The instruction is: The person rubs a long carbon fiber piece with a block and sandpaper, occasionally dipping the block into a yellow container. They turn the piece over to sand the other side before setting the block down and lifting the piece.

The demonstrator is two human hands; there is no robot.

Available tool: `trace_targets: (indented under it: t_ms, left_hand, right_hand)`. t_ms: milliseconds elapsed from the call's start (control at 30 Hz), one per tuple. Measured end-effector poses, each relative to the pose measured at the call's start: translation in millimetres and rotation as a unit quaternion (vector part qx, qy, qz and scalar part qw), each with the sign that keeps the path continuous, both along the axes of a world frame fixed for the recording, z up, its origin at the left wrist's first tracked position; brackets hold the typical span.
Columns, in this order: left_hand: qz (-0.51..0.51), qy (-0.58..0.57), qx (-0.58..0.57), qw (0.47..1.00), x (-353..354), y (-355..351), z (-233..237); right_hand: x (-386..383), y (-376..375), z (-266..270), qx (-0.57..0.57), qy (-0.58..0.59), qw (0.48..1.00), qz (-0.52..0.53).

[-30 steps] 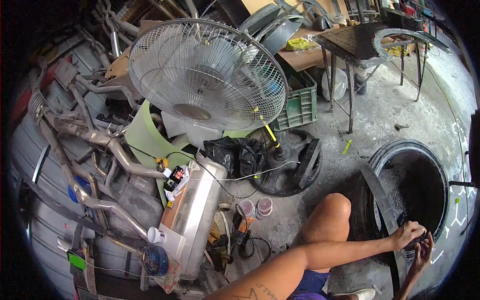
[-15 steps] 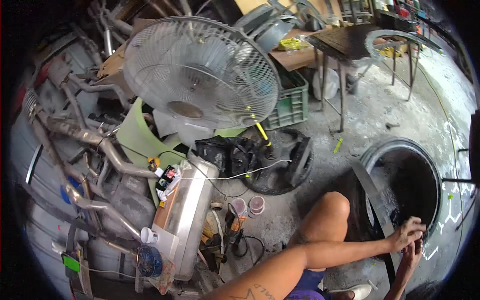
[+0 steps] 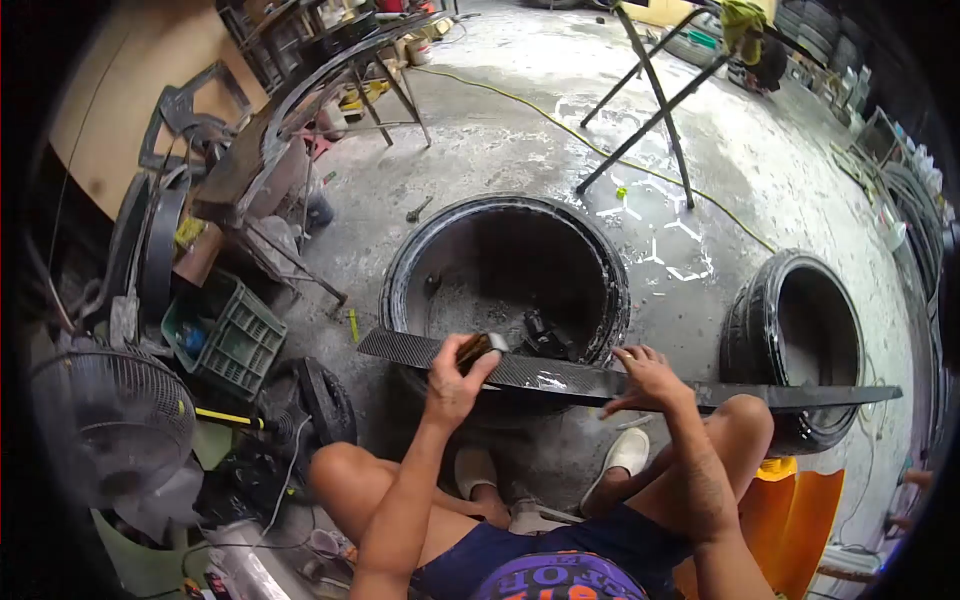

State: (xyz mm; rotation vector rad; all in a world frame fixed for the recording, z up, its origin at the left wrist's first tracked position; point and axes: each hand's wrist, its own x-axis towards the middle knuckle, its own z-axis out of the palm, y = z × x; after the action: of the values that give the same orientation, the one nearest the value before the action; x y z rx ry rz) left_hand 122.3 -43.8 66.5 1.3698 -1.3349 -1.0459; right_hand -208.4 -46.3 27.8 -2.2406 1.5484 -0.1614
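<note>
A long dark strip with a carbon-fibre weave (image 3: 565, 380) lies crosswise in front of me, spanning the near side of a large upturned tyre (image 3: 400, 290) and a smaller tyre (image 3: 745, 330) to the right. My left hand (image 3: 455, 385) is closed around a small dark-brown block with a grey end (image 3: 478, 350), held at the strip's upper face left of its middle. Over the strip's middle, my right hand (image 3: 655, 380) has its fingers spread, fingertips by the far edge and thumb by the near edge. A black crumpled item (image 3: 545, 335) lies inside the large tyre.
On the left stand a caged fan (image 3: 110, 425) and a green crate (image 3: 235, 335). A metal trestle (image 3: 665, 110) stands beyond the tyres, with a yellow cable (image 3: 500, 92) along the floor. An orange panel (image 3: 800, 515) is beside my right leg.
My view has swung right, away from the fan towards the tyres. The hands, close together before, are now apart over the strip, and the block now shows in my left hand.
</note>
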Motion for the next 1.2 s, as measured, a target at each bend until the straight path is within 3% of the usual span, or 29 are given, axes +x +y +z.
trace_targets:
  t_ms: [67, 100, 167, 233, 400, 467, 533, 600, 667, 733, 800, 867, 933, 1067, 1133, 1167, 1200]
  left_hand:
    - [0.019, -0.037, -0.001, 0.999, 19.8, 6.5, -13.1]
    - [0.014, -0.053, 0.002, 0.998, 28.7, 9.7, -20.1]
    - [0.032, -0.106, -0.029, 0.993, 35.5, 12.9, -36.9]
    - [0.047, -0.211, -0.088, 0.972, 39.4, 12.4, -43.0]
    - [0.078, -0.272, -0.116, 0.952, 24.9, -14.6, -56.9]
    - [0.057, -0.370, -0.152, 0.915, 39.6, -32.9, -75.7]
    - [0.092, -0.461, -0.117, 0.875, 76.9, -50.3, -99.8]
    - [0.130, -0.478, -0.055, 0.867, 111.0, -58.9, -117.8]
    - [0.127, -0.510, -0.096, 0.846, 93.3, -57.8, -118.4]
    - [0.102, -0.511, -0.106, 0.847, 37.1, -41.6, -126.8]
    - [-0.025, -0.499, -0.153, 0.852, -33.7, -20.6, -113.3]
    - [0.007, -0.404, -0.171, 0.898, -81.1, 0.2, -108.4]
    - [-0.057, -0.402, -0.183, 0.895, -44.8, -13.1, -98.7]
    - [0.067, -0.447, -0.140, 0.881, 42.3, -50.9, -107.2]
    - [0.141, -0.496, -0.125, 0.848, 20.2, -47.2, -114.7]
    - [0.081, -0.508, -0.125, 0.848, -8.1, -34.4, -108.1]
    - [0.064, -0.450, -0.132, 0.881, -37.3, -23.4, -117.7]
  right_hand:
    - [-26.4, 8.7, -7.6, 0.096, 0.145, 0.984, -0.035]
    - [-37.4, 7.1, -17.0, 0.096, 0.135, 0.985, -0.038]
    - [-49.7, 0.0, -37.5, 0.218, 0.118, 0.968, -0.038]
    - [-49.8, 2.5, -47.1, 0.175, 0.098, 0.979, -0.034]
    - [-8.7, 1.2, -61.4, -0.017, 0.043, 0.999, -0.025]
    - [4.4, -1.2, -67.3, -0.015, 0.027, 0.999, -0.018]
    - [8.1, -3.5, -78.2, 0.049, 0.028, 0.998, -0.040]
    - [11.5, 0.8, -81.7, 0.024, 0.019, 0.999, -0.039]
    - [11.9, 0.3, -76.3, -0.002, 0.033, 0.999, -0.015]
    - [12.5, 5.7, -79.5, -0.001, 0.029, 0.999, -0.021]
    - [12.6, 3.9, -78.6, -0.015, 0.034, 0.999, -0.022]
    - [13.3, 3.6, -80.3, -0.004, 0.013, 0.999, -0.029]
    - [11.1, 6.0, -80.2, -0.036, 0.015, 0.999, -0.025]
    - [13.7, 8.9, -68.8, -0.016, 0.018, 0.999, -0.032]
    - [13.0, 10.1, -72.4, -0.029, 0.012, 0.999, -0.039]
    - [12.9, 10.9, -74.4, -0.036, 0.010, 0.999, -0.037]
    - [14.0, 9.2, -75.8, -0.043, 0.007, 0.999, -0.032]
